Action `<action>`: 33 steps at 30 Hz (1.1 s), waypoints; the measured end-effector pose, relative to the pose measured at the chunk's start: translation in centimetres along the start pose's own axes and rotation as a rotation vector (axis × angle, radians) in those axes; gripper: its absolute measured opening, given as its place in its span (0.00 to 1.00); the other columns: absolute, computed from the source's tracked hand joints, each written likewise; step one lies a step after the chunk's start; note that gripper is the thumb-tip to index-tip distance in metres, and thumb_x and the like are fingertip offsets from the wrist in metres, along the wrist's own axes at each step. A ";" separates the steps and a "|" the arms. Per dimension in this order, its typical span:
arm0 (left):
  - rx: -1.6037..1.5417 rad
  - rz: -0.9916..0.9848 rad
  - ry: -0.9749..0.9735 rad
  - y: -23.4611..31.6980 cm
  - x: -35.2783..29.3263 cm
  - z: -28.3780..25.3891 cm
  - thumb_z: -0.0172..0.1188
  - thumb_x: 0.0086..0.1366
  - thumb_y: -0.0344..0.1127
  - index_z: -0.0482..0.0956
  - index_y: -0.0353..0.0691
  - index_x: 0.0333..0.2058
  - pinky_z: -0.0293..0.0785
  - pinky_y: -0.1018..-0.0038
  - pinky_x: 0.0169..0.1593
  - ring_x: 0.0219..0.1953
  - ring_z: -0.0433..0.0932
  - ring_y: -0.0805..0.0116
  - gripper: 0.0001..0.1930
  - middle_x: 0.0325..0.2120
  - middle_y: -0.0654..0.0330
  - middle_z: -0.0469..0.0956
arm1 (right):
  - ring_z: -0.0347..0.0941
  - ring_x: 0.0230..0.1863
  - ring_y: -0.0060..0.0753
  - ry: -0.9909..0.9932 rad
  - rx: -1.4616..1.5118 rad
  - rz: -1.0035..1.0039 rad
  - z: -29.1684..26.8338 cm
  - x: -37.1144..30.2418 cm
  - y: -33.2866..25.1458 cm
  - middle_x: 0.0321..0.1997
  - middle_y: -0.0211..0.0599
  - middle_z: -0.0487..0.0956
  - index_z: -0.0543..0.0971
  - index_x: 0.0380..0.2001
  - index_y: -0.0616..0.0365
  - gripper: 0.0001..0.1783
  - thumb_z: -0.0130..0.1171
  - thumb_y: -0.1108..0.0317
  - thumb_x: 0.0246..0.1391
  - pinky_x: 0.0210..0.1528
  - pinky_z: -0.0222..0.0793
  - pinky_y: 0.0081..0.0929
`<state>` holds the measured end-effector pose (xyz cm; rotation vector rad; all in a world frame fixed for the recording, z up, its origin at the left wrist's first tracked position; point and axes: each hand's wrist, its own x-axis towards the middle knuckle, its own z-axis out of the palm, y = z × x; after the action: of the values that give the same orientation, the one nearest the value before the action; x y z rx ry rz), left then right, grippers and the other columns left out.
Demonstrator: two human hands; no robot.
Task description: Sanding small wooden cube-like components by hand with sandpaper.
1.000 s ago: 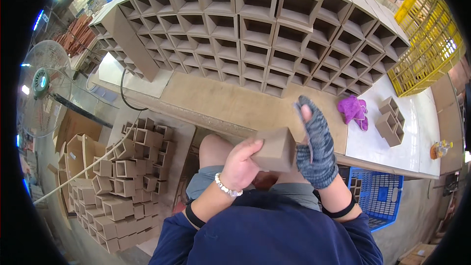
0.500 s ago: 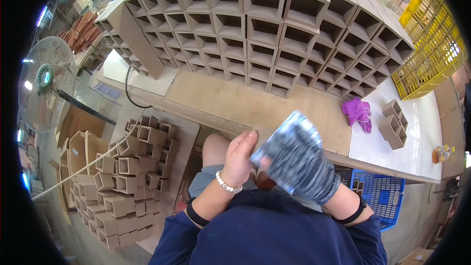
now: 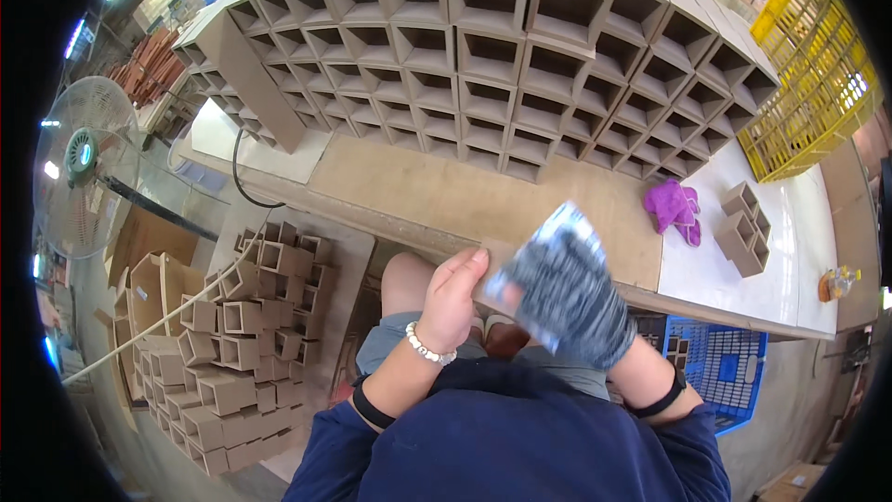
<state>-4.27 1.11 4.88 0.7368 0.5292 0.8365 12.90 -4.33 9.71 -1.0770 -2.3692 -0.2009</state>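
Observation:
My left hand (image 3: 453, 286), bare with a beaded bracelet, is closed with its fingers pressed together. They grip a flat-sided brown piece (image 3: 497, 253) that looks like one of the small brown boxes; most of it is hidden by my hands. My right hand (image 3: 576, 302) wears a grey knitted glove and is closed over a blue-and-white patterned sheet (image 3: 569, 219), cloth or paper, I cannot tell which. The sheet sticks out past the fingers and lies against the brown piece. Both hands are above my lap at the table's front edge.
Stacked open brown boxes (image 3: 488, 58) form a wall along the table (image 3: 400, 181). On the right are a purple cloth (image 3: 671, 210), a few joined boxes (image 3: 743, 231), a small bottle (image 3: 838, 284), a yellow crate (image 3: 808, 65) and a blue crate (image 3: 729, 372). More boxes (image 3: 228, 390) and a fan (image 3: 84, 151) stand left.
My right hand has shifted slightly left with the sheet, near my left hand. My left hand stays almost in place. The whole view has moved a little.

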 end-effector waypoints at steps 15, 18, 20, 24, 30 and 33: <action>-0.338 -0.147 -0.037 -0.7 0.0 -0.3 0.41 0.65 0.37 0.70 0.29 0.43 0.67 0.71 0.48 0.41 0.74 0.64 0.17 0.39 0.54 0.75 | 0.67 0.51 0.40 -0.067 -0.173 0.435 0.7 -0.5 4.2 0.48 0.35 0.73 0.73 0.46 0.49 0.20 0.48 0.69 0.47 0.56 0.57 0.42; -0.376 -0.133 -0.115 -0.4 0.2 -0.4 0.41 0.65 0.37 0.71 0.29 0.42 0.67 0.70 0.48 0.42 0.74 0.64 0.17 0.39 0.54 0.75 | 0.68 0.50 0.42 0.103 -0.279 0.424 1.0 -2.9 6.4 0.48 0.39 0.73 0.72 0.46 0.52 0.20 0.47 0.73 0.47 0.54 0.59 0.40; -0.402 -0.132 -0.130 -0.2 0.3 -0.5 0.41 0.66 0.37 0.71 0.30 0.42 0.67 0.70 0.48 0.42 0.74 0.64 0.17 0.40 0.55 0.75 | 0.68 0.49 0.43 0.161 -0.230 0.446 0.9 -3.1 6.2 0.47 0.40 0.74 0.72 0.47 0.52 0.21 0.47 0.74 0.46 0.54 0.59 0.40; -0.423 -0.137 -0.142 -0.2 0.4 -0.6 0.41 0.66 0.37 0.71 0.30 0.42 0.67 0.70 0.47 0.42 0.74 0.64 0.17 0.40 0.55 0.75 | 0.66 0.53 0.44 0.161 -0.156 0.462 0.7 -3.1 5.6 0.50 0.44 0.72 0.69 0.52 0.55 0.35 0.43 0.88 0.34 0.58 0.56 0.39; -0.345 -0.119 -0.042 -0.1 0.5 -0.3 0.40 0.66 0.37 0.71 0.30 0.42 0.68 0.70 0.46 0.41 0.74 0.65 0.16 0.39 0.54 0.75 | 0.67 0.52 0.44 0.185 -0.002 0.419 -1.0 -0.8 2.4 0.50 0.41 0.72 0.70 0.49 0.52 0.24 0.49 0.74 0.45 0.55 0.59 0.43; -0.388 -0.191 -0.101 -0.2 0.8 -1.1 0.39 0.66 0.38 0.71 0.32 0.41 0.69 0.72 0.44 0.39 0.75 0.67 0.17 0.37 0.55 0.76 | 0.65 0.53 0.43 -0.007 -0.006 0.144 -1.4 0.3 -1.7 0.51 0.38 0.70 0.72 0.48 0.49 0.22 0.53 0.69 0.44 0.58 0.53 0.47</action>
<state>-4.45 2.08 3.92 0.3629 0.3270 0.6919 12.06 -5.73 11.16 -1.2472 -2.2872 -0.1526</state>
